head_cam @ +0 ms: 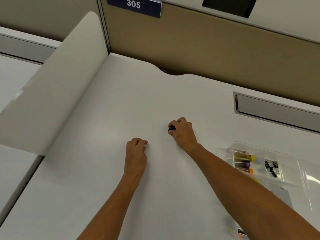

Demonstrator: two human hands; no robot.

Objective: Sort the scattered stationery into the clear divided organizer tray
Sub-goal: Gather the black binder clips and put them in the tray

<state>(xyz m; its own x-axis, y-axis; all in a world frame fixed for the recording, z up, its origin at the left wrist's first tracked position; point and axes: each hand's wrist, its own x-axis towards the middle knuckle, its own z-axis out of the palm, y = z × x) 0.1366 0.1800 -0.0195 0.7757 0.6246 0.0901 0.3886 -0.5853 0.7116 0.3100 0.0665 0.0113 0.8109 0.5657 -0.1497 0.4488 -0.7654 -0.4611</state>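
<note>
My right hand (183, 131) rests on the white desk near its middle, fingers closed around a small black binder clip (171, 128) that shows at the fingertips. My left hand (136, 149) lies lower left of it, fingers curled; whether it pinches anything is not visible. The clear divided organizer tray (292, 158) sits at the right edge. One compartment holds highlighters (244, 159) with yellow, purple and orange caps. The compartment beside it holds several black binder clips (272, 168). My right forearm hides part of the tray.
A white side partition (57, 87) bounds the desk on the left. A tan back panel carries a blue sign reading 305 (134, 5). A grey recessed cable slot (277, 110) is set in the desk at the back right.
</note>
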